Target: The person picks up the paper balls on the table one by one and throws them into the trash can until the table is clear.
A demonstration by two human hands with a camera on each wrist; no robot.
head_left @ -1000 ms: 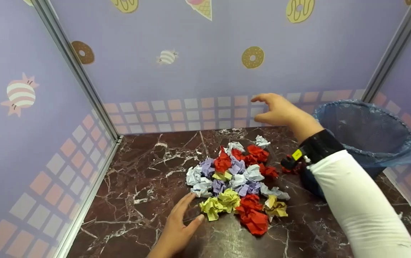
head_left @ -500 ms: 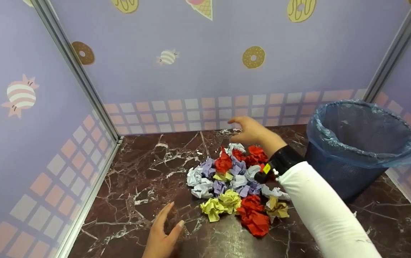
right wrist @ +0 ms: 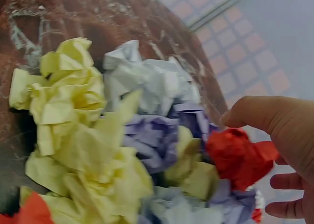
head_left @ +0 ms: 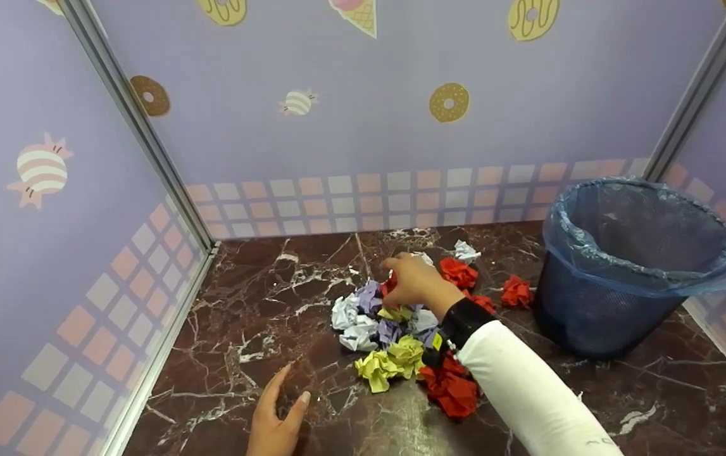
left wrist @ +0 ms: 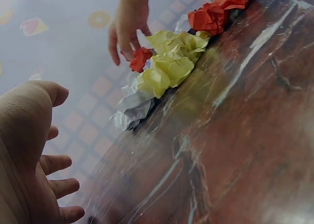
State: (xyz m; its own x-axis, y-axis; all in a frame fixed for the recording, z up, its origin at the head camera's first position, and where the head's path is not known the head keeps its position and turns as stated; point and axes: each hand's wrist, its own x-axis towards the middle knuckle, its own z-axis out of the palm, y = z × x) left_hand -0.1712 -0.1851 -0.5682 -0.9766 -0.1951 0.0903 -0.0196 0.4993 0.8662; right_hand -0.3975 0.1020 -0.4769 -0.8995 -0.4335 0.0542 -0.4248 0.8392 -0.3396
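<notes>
A heap of crumpled paper balls [head_left: 378, 332] in red, yellow, lilac and pale blue lies mid-table. My right hand [head_left: 408, 280] reaches down onto its far side, over a red paper ball [right wrist: 239, 158]. The thumb [right wrist: 267, 116] touches that ball while the fingers [right wrist: 287, 181] stay spread beside it, not closed. The left wrist view shows the same hand [left wrist: 126, 30] arched over the red ball [left wrist: 140, 58]. My left hand [head_left: 276, 415] rests on the marble near the front edge, fingers relaxed, holding nothing, a short way left of the yellow balls [head_left: 391, 362].
A dark blue mesh bin [head_left: 597, 316] with a blue liner stands at the right. A stray red ball [head_left: 516, 291] lies beside it and a pale one [head_left: 466, 251] sits farther back. Lilac patterned walls [head_left: 337, 126] enclose the marble table [head_left: 242, 304] on three sides.
My right hand has swung from near the bin leftward and down onto the paper heap. My left hand has drawn back from the heap toward the front edge.
</notes>
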